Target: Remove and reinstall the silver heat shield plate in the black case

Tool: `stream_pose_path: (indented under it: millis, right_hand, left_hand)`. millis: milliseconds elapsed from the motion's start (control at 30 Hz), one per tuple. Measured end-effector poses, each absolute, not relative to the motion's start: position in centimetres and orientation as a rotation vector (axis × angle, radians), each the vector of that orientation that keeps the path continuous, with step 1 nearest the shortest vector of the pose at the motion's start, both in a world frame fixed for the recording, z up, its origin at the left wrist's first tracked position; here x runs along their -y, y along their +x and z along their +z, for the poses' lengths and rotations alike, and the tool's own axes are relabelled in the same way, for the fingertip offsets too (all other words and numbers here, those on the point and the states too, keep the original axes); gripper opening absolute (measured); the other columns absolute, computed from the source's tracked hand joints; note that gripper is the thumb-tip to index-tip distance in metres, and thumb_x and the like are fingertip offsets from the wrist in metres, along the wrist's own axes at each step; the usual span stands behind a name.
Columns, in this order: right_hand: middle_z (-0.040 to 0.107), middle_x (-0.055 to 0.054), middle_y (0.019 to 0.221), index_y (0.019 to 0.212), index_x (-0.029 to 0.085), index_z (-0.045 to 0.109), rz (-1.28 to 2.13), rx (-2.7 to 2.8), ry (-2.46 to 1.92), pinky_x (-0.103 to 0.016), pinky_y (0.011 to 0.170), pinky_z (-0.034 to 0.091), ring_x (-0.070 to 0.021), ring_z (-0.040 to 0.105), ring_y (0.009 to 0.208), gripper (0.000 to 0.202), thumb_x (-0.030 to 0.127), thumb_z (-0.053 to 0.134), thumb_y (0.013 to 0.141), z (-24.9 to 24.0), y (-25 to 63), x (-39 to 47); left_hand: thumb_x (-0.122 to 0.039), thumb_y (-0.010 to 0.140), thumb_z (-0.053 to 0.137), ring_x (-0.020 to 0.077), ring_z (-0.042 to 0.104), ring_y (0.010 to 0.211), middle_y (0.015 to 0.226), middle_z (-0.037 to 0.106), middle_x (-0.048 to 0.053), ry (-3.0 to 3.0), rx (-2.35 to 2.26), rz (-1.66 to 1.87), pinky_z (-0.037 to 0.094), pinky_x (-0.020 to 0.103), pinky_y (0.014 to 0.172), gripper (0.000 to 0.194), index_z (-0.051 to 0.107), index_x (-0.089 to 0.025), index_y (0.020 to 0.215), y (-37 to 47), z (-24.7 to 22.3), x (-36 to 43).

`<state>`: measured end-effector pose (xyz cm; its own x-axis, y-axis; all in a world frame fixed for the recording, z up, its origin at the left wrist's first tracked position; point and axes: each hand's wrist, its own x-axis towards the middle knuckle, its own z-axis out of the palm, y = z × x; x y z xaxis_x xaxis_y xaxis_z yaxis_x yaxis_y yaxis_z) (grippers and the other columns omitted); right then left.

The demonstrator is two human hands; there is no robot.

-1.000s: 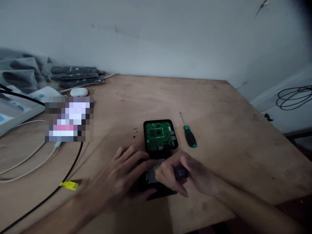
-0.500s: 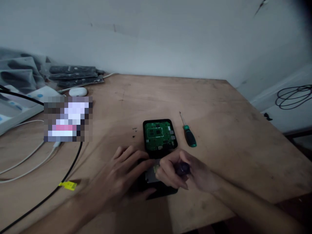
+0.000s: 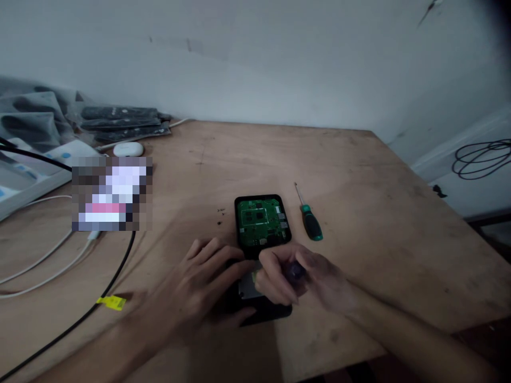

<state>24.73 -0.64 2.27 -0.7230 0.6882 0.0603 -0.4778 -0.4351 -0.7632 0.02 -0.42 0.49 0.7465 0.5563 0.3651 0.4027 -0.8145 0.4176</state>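
My left hand (image 3: 209, 282) grips the left side of a black case half (image 3: 265, 314), fingers along its top and thumb at its lower edge. A silvery metal plate (image 3: 248, 287) lies in this half, partly covered by my hands. My right hand (image 3: 287, 274) is closed round a screwdriver (image 3: 296, 271) with a dark purple handle, held over the plate; its tip is hidden. Just beyond, the other black case half (image 3: 237, 221) holds a green circuit board (image 3: 259, 218). Several tiny screws (image 3: 219, 223) lie left of it.
A green and black screwdriver (image 3: 311, 222) lies right of the circuit board. On the left are a blurred-out phone (image 3: 115, 194), a white earbud case (image 3: 128, 149), a power strip (image 3: 51, 167), cables and a black cable (image 3: 120, 271) with a yellow tag. Plastic-wrapped items (image 3: 123, 119) lie by the wall.
The screwdriver handle in my right hand has shifted slightly left, and the fingers have turned a little with it. My left hand and the case halves stay in place.
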Motion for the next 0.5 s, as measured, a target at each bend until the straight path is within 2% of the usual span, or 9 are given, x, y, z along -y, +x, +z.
stream_pose_path:
  millis: [100, 233, 500]
  right_hand:
    - [0.043, 0.002, 0.059, 0.067, 0.018, 0.056, 2.106, 1.119, -0.287, -0.030, 0.054, 0.027, -0.0127, 0.037, 0.054, 0.064, 0.057, 0.039, 0.115, 2.08, 24.59, 0.55]
    - [0.041, 0.002, 0.059, 0.064, 0.019, 0.053, 2.087, 1.130, -0.297, -0.031, 0.056, 0.028, -0.0137, 0.037, 0.054, 0.074, 0.064, 0.027, 0.117, 2.38, 24.48, 0.36]
    - [0.037, 0.003, 0.057, 0.065, 0.021, 0.050, 2.127, 0.950, -0.299, -0.031, 0.053, 0.027, -0.0137, 0.034, 0.052, 0.074, 0.072, 0.030, 0.113, 1.99, 24.78, 0.17]
  left_hand:
    - [-0.036, 0.098, 0.080, 0.0301, 0.060, 0.109, 0.128, 0.071, 0.013, 2.634, -0.746, 0.700, 0.041, 0.045, 0.091, 0.052, 0.061, -0.020, 0.143, -0.02, 0.39, 0.44]
    - [-0.037, 0.097, 0.080, 0.0299, 0.061, 0.108, 0.127, 0.071, 0.012, 2.645, -0.743, 0.706, 0.041, 0.046, 0.091, 0.052, 0.062, -0.021, 0.143, -0.01, 0.37, 0.37]
    - [-0.038, 0.097, 0.080, 0.0308, 0.059, 0.108, 0.128, 0.070, 0.014, 2.660, -0.724, 0.719, 0.041, 0.046, 0.090, 0.054, 0.061, -0.018, 0.143, -0.06, 0.38, 0.37]
